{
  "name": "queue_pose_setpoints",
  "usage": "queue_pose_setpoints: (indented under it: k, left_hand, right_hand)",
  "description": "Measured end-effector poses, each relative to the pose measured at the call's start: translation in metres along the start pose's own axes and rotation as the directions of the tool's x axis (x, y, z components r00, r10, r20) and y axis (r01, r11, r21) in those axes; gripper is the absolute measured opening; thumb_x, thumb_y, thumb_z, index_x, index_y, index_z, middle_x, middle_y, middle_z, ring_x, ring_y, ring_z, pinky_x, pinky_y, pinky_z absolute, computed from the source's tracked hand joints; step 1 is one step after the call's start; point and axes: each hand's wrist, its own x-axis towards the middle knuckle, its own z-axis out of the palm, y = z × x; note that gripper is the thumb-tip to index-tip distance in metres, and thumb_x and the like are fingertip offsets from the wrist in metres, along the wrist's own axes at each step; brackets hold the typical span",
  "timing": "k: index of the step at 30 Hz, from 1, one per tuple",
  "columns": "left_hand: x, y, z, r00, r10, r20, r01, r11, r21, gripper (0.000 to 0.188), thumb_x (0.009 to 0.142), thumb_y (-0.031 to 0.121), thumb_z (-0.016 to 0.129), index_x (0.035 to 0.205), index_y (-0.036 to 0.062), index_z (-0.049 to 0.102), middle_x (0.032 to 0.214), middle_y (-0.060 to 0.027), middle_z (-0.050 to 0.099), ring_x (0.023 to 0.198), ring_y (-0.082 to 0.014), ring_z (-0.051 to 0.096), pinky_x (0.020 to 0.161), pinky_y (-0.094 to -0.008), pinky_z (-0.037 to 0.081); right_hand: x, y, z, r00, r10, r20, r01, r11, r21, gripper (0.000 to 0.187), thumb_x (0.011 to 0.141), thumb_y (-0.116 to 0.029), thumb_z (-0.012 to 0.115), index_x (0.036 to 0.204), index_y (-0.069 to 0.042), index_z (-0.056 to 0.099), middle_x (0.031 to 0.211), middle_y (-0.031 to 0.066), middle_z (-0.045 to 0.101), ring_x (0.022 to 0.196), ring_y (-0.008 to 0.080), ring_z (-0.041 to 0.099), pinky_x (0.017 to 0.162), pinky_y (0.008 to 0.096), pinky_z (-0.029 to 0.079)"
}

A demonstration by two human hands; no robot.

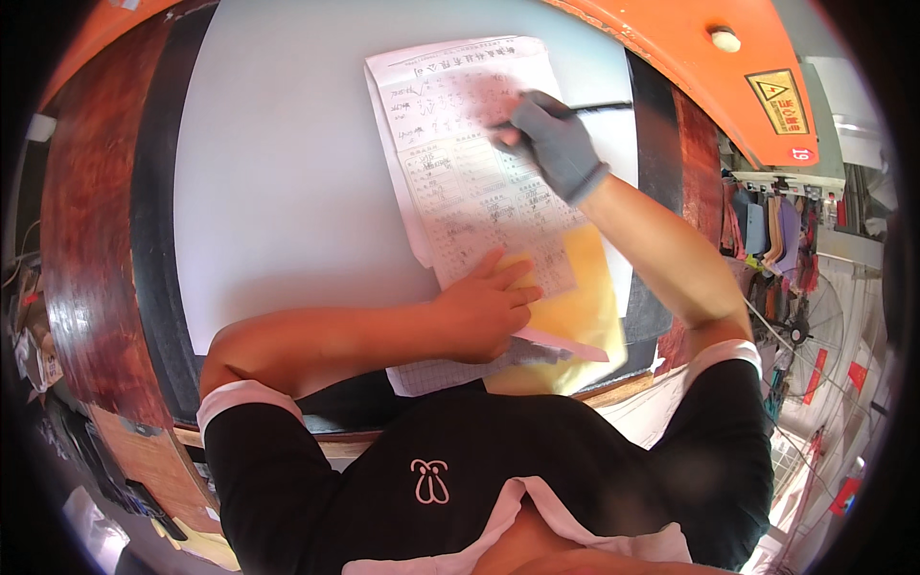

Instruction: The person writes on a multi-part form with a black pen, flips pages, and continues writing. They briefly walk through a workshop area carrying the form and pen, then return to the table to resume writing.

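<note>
A printed form [446,168] covered in handwriting lies on the white sheet, its top pointing away from me. My right hand [558,144], in a grey fingerless glove, grips a dark pen [606,106] over the upper right of the form. The pen's tip is blurred near the fingers. My bare left hand [487,311] rests at the form's lower end, fingers apart and pressing on the paper. Under the form and beside this hand lies a yellow sheet [596,287]. A pinkish paper edge [570,345] and a gridded sheet [426,378] stick out below my left hand.
A large white sheet [287,182] covers the dark-edged work surface, flanked by reddish-brown wood [101,230]. An orange machine housing [671,38] with a yellow warning label [777,102] borders the far side. At the right are hanging coloured pieces [767,225] and a fan [800,331].
</note>
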Motion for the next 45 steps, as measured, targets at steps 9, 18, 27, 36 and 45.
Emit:
queue_pose_setpoints:
  k: [9, 18, 27, 36, 45]
  left_hand:
    - [-0.002, 0.000, 0.002, 0.999, 0.039, 0.020, -0.040, 0.996, 0.079, 0.035, 0.079, 0.012, 0.047, 0.111, 0.0008, 0.059, 0.139, -0.0119, 0.039, 0.137, -0.0349, 0.019, 0.109, -0.0589, 0.006]
    - [-0.002, -0.001, 0.003, 0.994, 0.064, -0.084, -0.059, 0.996, 0.066, 0.022, 0.073, 0.011, 0.056, 0.091, 0.0017, 0.062, 0.135, -0.0131, 0.043, 0.133, -0.0349, 0.025, 0.106, -0.0614, 0.015]
    - [0.001, -0.009, -0.012, 0.970, -0.095, -0.225, 0.128, 0.982, 0.139, 0.023, 0.074, 0.015, 0.055, 0.089, 0.0015, 0.065, 0.125, -0.0147, 0.049, 0.127, -0.0364, 0.032, 0.104, -0.0637, 0.014]
    - [0.001, -0.032, -0.024, 0.830, -0.133, -0.542, 0.242, 0.961, 0.134, 0.015, 0.064, 0.012, 0.061, 0.076, 0.0031, 0.060, 0.121, -0.0203, 0.049, 0.124, -0.0426, 0.034, 0.097, -0.0715, 0.015]
    - [0.001, -0.032, -0.024, 0.848, -0.148, -0.508, 0.252, 0.957, 0.142, 0.016, 0.069, 0.014, 0.056, 0.078, 0.0015, 0.060, 0.122, -0.0232, 0.049, 0.122, -0.0433, 0.036, 0.097, -0.0712, 0.015]
  right_hand:
    - [0.009, 0.038, 0.035, 0.841, -0.538, 0.055, 0.540, 0.837, -0.082, 0.017, 0.078, 0.007, 0.057, 0.075, -0.007, 0.048, 0.069, -0.0025, 0.048, 0.061, 0.0052, 0.044, 0.056, 0.0207, 0.040]
    - [0.007, 0.046, 0.016, 0.825, -0.565, 0.021, 0.556, 0.805, -0.209, 0.020, 0.078, 0.006, 0.063, 0.072, -0.006, 0.047, 0.071, -0.0002, 0.050, 0.058, 0.0040, 0.042, 0.051, 0.0195, 0.037]
    - [0.010, 0.056, 0.006, 0.778, -0.628, 0.033, 0.590, 0.711, -0.383, 0.021, 0.063, 0.006, 0.061, 0.068, -0.006, 0.044, 0.062, 0.0029, 0.050, 0.055, 0.0108, 0.047, 0.050, 0.0257, 0.042]
    - [0.008, 0.058, 0.003, 0.780, -0.613, 0.124, 0.619, 0.729, -0.293, 0.021, 0.080, 0.006, 0.063, 0.077, -0.008, 0.048, 0.075, 0.0005, 0.051, 0.063, 0.0051, 0.044, 0.056, 0.0197, 0.041]
    - [0.008, 0.056, 0.001, 0.768, -0.620, 0.161, 0.625, 0.672, -0.397, 0.020, 0.081, 0.004, 0.062, 0.078, -0.008, 0.047, 0.073, 0.0003, 0.049, 0.063, 0.0048, 0.043, 0.054, 0.0200, 0.039]
